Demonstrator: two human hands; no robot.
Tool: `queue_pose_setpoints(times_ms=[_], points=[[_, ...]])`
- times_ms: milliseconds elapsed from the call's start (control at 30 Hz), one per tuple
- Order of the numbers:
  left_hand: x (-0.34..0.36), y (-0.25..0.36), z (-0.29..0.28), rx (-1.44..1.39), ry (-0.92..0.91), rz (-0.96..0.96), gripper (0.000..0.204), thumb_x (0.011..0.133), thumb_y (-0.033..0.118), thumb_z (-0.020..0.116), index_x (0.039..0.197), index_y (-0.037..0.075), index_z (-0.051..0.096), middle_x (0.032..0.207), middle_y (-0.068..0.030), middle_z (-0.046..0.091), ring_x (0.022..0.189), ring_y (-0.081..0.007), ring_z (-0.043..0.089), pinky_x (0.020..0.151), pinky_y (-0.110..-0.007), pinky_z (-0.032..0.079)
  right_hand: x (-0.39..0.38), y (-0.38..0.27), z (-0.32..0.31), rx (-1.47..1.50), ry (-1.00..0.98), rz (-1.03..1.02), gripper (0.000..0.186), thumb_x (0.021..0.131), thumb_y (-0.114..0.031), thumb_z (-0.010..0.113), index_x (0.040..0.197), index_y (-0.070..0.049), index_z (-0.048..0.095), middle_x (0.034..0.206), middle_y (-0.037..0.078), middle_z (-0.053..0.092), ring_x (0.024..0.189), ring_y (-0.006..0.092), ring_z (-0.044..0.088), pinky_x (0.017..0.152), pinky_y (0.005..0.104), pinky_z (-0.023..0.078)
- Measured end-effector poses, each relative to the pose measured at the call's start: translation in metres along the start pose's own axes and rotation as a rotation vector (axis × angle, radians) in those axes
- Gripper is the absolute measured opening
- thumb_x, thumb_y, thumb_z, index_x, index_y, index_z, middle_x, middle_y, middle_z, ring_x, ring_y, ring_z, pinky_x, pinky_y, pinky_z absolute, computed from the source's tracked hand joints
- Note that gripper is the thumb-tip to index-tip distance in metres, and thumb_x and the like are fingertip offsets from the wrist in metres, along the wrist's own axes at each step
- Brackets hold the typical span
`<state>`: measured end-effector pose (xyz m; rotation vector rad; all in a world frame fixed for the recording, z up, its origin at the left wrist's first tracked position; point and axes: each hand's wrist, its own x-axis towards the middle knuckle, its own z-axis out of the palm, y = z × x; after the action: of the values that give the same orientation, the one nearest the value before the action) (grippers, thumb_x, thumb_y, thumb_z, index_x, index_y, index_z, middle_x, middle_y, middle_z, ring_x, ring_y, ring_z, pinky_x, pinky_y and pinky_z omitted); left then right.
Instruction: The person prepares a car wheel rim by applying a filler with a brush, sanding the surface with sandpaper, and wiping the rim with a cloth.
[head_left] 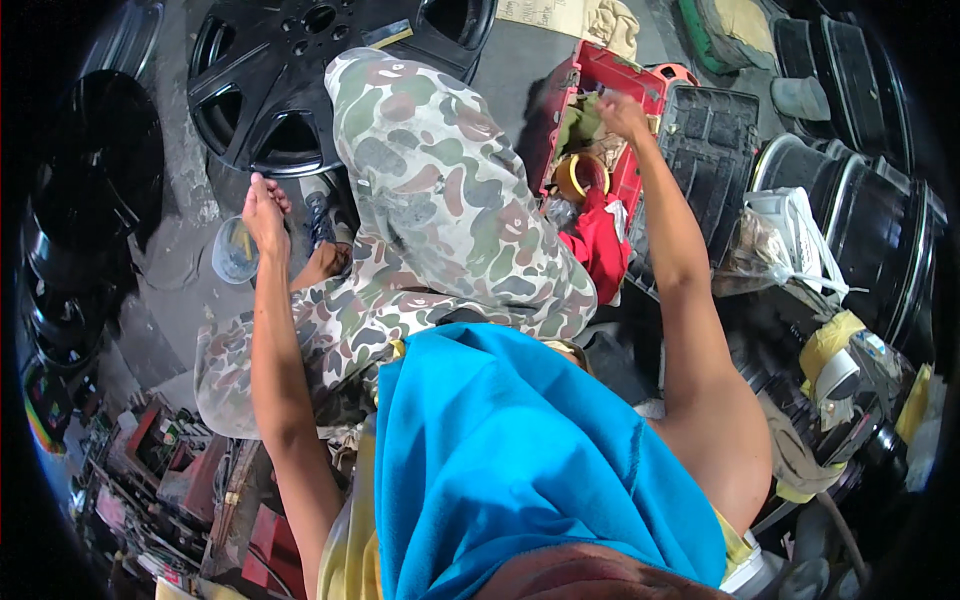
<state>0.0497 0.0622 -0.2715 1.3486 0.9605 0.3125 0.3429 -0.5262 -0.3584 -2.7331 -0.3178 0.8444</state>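
Note:
My left hand [266, 217] is beside the lower edge of a black wheel rim [262, 75], its fingers curled together. Whatever they hold, if anything, is too small to make out. My right hand [624, 117] reaches over a red plastic crate [648, 85], its fingertips smeared by motion, so their grip is unclear. Inside the crate, green cloth [580, 125] lies next to that hand, and a roll of yellowish tape [572, 180] sits nearer me. A red cloth [598, 240] hangs over the crate's near end. Below my left hand stands a clear plastic tub [232, 252].
My camouflage-clad knee [430, 150] rises between the rim and the crate. A black ribbed case [708, 140] adjoins the crate on the right. More black rims [850, 220] stand at the right; another dark round part [95, 160] is at the left. Tools [180, 450] clutter the lower left.

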Motion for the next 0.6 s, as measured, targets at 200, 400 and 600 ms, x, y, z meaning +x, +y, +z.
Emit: queue_pose_setpoints(times_ms=[200,400,600], points=[[-0.015,-0.011,0.042,0.061,0.104,0.008,0.047,0.108,0.046,0.053,0.080,0.008,0.056,0.066,0.0001,0.054,0.054,-0.0087,0.048,0.051,-0.024,0.039,0.062,-0.004,0.027,-0.048,0.327,0.649,0.053,0.083,-0.057,0.074,0.121,-0.021,0.075,0.142,0.017,0.055,0.135,0.0425,0.048,0.103,0.0536,0.049],[-0.053,-0.026,0.065,-0.122,0.059,0.023,0.047,0.108,0.046,0.054,0.077,0.010,0.057,0.066,0.0030,0.053,0.057,-0.0063,0.046,0.054,-0.024,0.036,0.042,-0.039,0.051,0.090,0.470,0.268,0.039,0.083,-0.041,0.076,0.104,-0.008,0.070,0.117,0.018,0.068,0.112,0.0380,0.063,0.092,0.0520,0.053],[-0.056,-0.024,0.065,-0.067,0.055,-0.014,0.045,0.106,0.046,0.058,0.079,0.009,0.062,0.066,0.0050,0.052,0.058,-0.0053,0.046,0.054,-0.023,0.035,-0.008,-0.019,0.023,0.448,0.692,0.225,0.030,0.083,-0.024,0.074,0.101,-0.002,0.066,0.095,0.015,0.074,0.085,0.0274,0.072,0.082,0.0404,0.056]])
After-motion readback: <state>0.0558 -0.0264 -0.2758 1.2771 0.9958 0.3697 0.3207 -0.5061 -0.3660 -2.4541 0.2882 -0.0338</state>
